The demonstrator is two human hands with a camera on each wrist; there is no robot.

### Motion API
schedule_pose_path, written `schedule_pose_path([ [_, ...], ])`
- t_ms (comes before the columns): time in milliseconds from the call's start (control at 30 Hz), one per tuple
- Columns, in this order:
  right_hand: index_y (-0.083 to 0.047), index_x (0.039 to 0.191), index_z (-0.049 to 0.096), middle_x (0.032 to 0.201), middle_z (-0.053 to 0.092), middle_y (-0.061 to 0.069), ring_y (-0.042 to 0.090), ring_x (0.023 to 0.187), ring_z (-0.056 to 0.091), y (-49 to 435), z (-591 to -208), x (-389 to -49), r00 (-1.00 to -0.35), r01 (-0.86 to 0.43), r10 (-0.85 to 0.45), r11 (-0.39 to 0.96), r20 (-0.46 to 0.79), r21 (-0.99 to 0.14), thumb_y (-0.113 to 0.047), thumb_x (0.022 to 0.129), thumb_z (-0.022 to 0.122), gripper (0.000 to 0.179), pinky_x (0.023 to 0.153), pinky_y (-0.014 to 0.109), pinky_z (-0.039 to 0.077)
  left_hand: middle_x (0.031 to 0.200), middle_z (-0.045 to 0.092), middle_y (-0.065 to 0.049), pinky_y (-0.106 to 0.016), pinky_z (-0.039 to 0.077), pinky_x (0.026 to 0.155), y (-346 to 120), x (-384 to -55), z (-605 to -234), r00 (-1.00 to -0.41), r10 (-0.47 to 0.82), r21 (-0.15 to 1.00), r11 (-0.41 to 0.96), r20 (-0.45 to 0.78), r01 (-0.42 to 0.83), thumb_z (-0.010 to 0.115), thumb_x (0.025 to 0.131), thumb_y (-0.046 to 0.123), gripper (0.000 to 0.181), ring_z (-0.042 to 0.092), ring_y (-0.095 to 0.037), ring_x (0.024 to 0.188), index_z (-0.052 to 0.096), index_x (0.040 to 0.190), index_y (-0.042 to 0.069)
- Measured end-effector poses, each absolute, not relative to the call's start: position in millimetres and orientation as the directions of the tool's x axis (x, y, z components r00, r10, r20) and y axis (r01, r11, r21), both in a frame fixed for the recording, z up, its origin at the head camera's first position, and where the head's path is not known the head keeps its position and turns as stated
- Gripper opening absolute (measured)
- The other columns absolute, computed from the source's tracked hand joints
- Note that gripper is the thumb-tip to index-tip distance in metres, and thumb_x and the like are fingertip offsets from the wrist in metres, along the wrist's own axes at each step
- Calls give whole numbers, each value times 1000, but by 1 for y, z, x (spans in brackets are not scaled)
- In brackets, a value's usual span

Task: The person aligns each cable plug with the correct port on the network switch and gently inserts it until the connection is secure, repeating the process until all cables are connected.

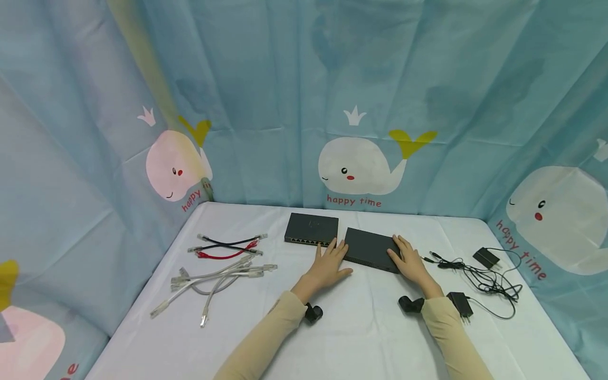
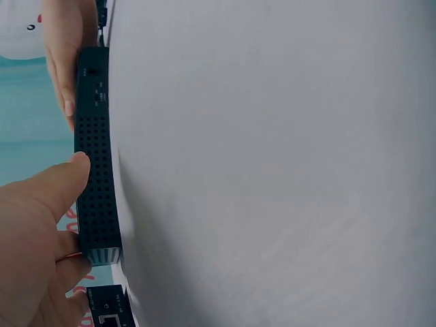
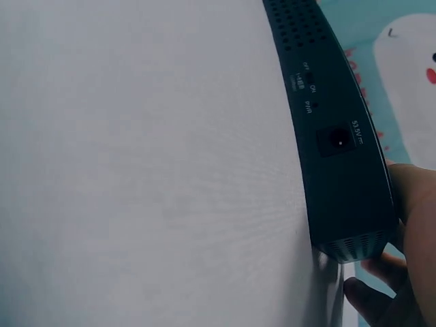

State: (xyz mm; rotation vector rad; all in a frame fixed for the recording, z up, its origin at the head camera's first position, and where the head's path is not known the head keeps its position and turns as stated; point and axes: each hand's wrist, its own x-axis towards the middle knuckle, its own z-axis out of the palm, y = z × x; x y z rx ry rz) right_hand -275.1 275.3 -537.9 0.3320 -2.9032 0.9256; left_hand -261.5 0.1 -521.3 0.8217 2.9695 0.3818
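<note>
Two black network switches lie at the back middle of the table. On the right-hand switch, a vented side with a power jack faces me. My left hand has its fingers spread out straight, fingertips at that switch's left end. The right hand rests at its right end, thumb over the top and fingers extended along the edge. In the right wrist view some fingertips show beyond the end of the case. The other switch, with a row of ports along its front, sits just left of it.
Black and red patch cables lie at the left, with several grey-white network cables in front. At the right are two black power adapters with tangled black cords. A whale-print curtain surrounds the white table.
</note>
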Motion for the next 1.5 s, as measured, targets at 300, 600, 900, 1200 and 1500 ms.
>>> schedule_pose_path([
  [300,1,144,27,147,21,28,49,133,21,276,-539,-268,-960,-281,-227,759,167,-587,-30,98,44,58,101,71,5,153,21,-5,-63,12,107,-4,-245,-518,-858,513,269,822,36,502,48,93,49,69,12,-26,143,27,147,12],
  [600,-2,145,27,147,23,27,48,133,22,276,-542,-262,-949,-313,-260,742,176,-593,-30,98,45,57,100,72,4,153,22,-6,-61,16,107,-10,-228,-515,-850,526,219,826,36,520,49,92,49,67,16,-27,142,31,145,11],
  [900,-2,144,29,148,23,26,47,134,21,271,-543,-255,-946,-321,-272,735,174,-597,-31,98,45,57,101,71,3,153,24,-4,-60,18,108,-16,-216,-512,-846,532,208,825,28,526,51,91,49,66,16,-26,142,34,144,14],
  [1200,-3,145,28,150,20,24,46,135,20,265,-543,-247,-941,-333,-294,714,167,-616,-29,98,45,56,103,69,1,152,26,-5,-60,19,107,-26,-202,-508,-833,552,191,815,33,548,52,90,49,66,18,-27,141,35,143,14],
  [1500,-1,145,26,151,15,25,46,136,16,257,-542,-246,-932,-345,-329,679,152,-648,-28,100,42,55,103,68,-1,152,27,-2,-58,19,108,-35,-195,-506,-835,549,193,817,28,543,53,90,48,63,21,-23,141,37,143,16],
])
